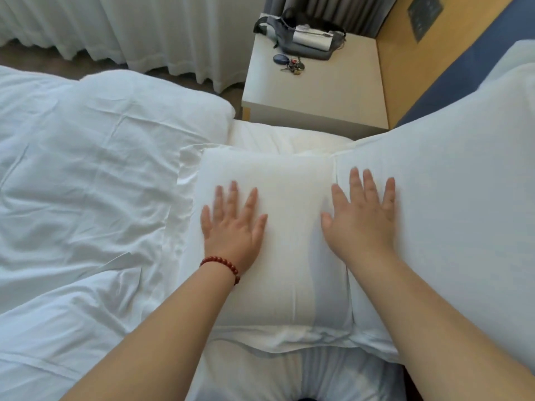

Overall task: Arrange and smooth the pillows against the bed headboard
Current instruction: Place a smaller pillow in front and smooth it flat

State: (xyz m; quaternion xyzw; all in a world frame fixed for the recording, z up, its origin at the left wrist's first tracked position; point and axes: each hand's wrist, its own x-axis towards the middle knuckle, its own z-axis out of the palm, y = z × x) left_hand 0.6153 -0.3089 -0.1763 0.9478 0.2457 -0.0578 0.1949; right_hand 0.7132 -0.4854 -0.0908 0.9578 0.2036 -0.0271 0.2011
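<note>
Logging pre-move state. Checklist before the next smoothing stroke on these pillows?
1. Left hand flat on the front pillow: ok.
2. Right hand flat, spanning the seam to the leaning pillow: ok.
3. Leaning pillow against the headboard: ok.
4. Front pillow propped on headboard: not ok, lies flat.
5. Duvet beside it smooth: not ok, creased.
6. Hands pressing or only touching: cannot tell.

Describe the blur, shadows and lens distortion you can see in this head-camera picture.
Head view: left hand and right hand are motion-blurred; soft light leaves a faint shadow on the pillow between them; the wide lens curves the blue headboard.
</note>
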